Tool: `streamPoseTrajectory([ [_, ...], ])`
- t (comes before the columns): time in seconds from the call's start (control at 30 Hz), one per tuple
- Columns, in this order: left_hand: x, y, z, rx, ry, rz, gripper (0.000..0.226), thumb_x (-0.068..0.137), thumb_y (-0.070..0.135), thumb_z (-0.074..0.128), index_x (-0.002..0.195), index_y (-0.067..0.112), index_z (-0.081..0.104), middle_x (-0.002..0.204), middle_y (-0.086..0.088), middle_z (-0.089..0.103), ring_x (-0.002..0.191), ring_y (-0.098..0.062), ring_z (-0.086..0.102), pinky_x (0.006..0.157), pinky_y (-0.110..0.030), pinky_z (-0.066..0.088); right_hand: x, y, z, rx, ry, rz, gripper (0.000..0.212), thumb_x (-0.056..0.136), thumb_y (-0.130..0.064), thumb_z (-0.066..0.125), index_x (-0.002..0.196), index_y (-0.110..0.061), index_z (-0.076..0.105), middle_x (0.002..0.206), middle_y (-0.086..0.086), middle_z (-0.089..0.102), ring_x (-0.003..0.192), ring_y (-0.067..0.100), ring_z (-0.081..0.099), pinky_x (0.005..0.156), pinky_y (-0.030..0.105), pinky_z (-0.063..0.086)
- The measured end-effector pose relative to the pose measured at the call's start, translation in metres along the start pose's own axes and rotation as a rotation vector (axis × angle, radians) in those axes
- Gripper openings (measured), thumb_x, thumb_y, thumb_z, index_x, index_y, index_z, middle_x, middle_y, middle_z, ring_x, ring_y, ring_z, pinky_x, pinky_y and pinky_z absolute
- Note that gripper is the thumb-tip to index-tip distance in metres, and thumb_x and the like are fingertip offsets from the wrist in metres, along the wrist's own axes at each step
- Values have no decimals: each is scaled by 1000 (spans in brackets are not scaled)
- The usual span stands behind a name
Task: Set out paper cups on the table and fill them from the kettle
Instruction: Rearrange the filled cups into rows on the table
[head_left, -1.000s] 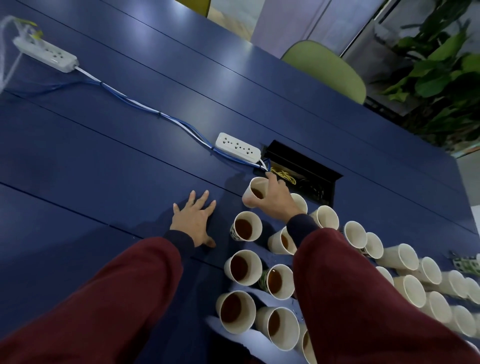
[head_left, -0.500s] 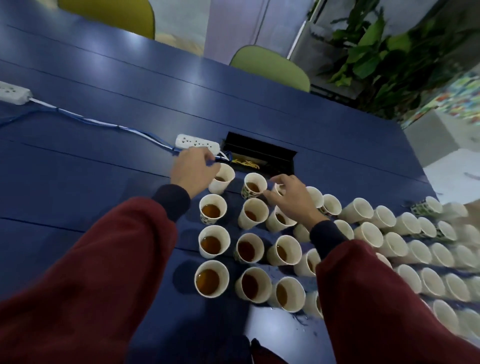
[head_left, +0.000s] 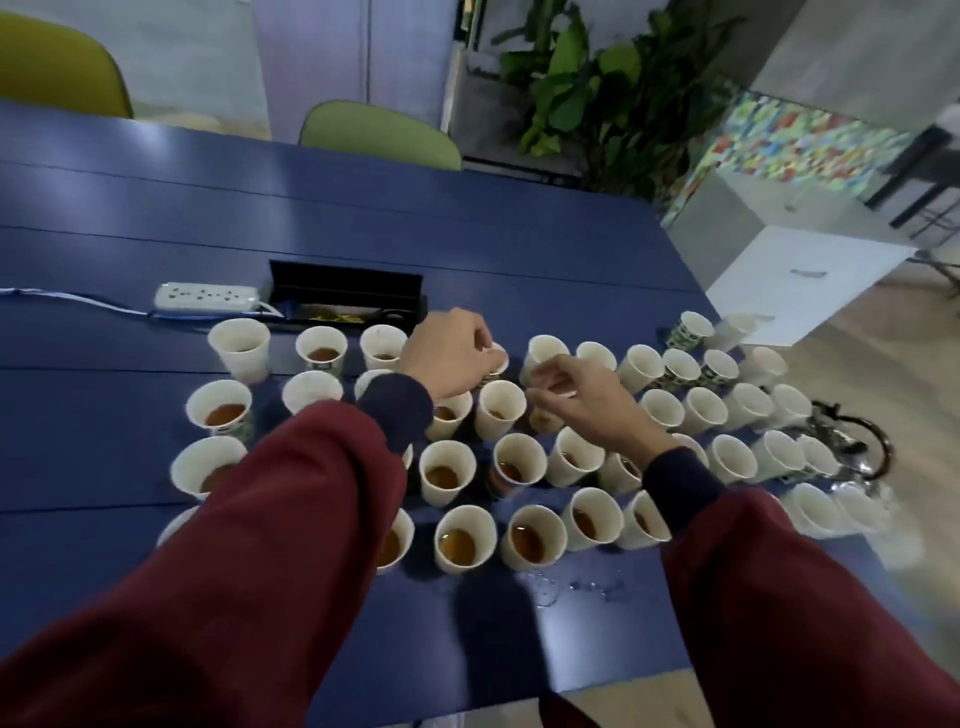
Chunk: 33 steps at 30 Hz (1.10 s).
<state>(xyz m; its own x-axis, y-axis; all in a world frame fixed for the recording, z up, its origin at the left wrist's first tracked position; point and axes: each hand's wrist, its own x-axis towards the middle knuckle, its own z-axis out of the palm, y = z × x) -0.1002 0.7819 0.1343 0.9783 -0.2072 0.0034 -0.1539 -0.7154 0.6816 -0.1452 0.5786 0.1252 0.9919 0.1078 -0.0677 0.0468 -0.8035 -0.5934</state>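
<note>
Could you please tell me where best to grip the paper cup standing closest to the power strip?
Grip the cup by its side wall just below the rim, approaching from the left: it stands upright, mouth open, with bare table on that side.

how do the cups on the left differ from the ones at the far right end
Left cups hold brown liquid; right cups look empty, white inside. Left cups stand spaced apart; right cups crowd closer together. Both are paper cups upright on the blue table.
</note>
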Motion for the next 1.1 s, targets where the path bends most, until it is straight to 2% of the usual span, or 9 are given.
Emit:
streamPoseTrajectory([
  [0.27,27,74,68,77,-157,58,21,86,38,70,97,20,72,102,-3,73,99,-25,65,85,-33,50,-31,80,-68,19,88,107,24,93,-30,72,111,-15,67,98,-3,72,86,6,66,84,27,53],
  [0.37,47,94,85,93,-189,97,25,85,41,69,103,24,71,106,1,71,102,-23,64,89,-35,51,-34,103,-85,7,139,146,22,92,-31,72,108,-16,68,98,-3,72,90,11,67,84,29,54],
  [0.5,78,123,113,84,-232,143,27,80,42,62,102,26,67,106,0,70,100,-26,64,89,-38,53,-27,138,-108,-13,156,196,28,93,-32,71,112,-13,68,98,-4,71,91,10,67,73,12,45],
  [0.57,92,137,128,96,-254,156,26,83,38,64,105,24,66,107,-1,69,101,-26,63,89,-40,52,-17,156,-120,-54,148,222,30,92,-34,71,112,-13,69,100,-2,72,93,13,67,71,10,44],
  [0.63,113,149,148,126,-264,165,30,85,38,68,111,23,65,109,-1,68,103,-25,62,90,-41,52,-1,181,-133,-88,141,252,29,91,-32,72,111,-11,69,102,3,72,96,19,68,79,24,52],
  [0.7,136,161,170,141,-264,167,33,87,36,68,117,21,62,111,-1,68,106,-26,61,92,-42,51,19,210,-145,-146,150,261,32,90,-31,72,111,-7,68,106,10,71,99,27,65,87,41,52],
  [0.87,199,194,235,167,-295,109,53,89,37,69,134,15,50,125,-6,60,114,-29,57,96,-44,49,78,285,-176,-259,96,280,52,92,-36,69,135,-11,53,133,15,58,121,33,55,95,38,42],
  [1.0,244,219,283,166,-330,78,62,88,37,69,138,11,44,133,-10,55,121,-31,53,98,-45,47,122,332,-196,-262,44,341,67,88,-35,74,140,-7,44,137,19,49,123,35,52,100,41,43],
  [1.1,275,233,314,157,-358,54,60,89,34,68,137,9,44,137,-12,54,125,-31,51,101,-45,45,155,360,-210,-242,10,350,71,88,-32,76,143,-4,40,140,20,47,126,34,51,102,38,40],
])
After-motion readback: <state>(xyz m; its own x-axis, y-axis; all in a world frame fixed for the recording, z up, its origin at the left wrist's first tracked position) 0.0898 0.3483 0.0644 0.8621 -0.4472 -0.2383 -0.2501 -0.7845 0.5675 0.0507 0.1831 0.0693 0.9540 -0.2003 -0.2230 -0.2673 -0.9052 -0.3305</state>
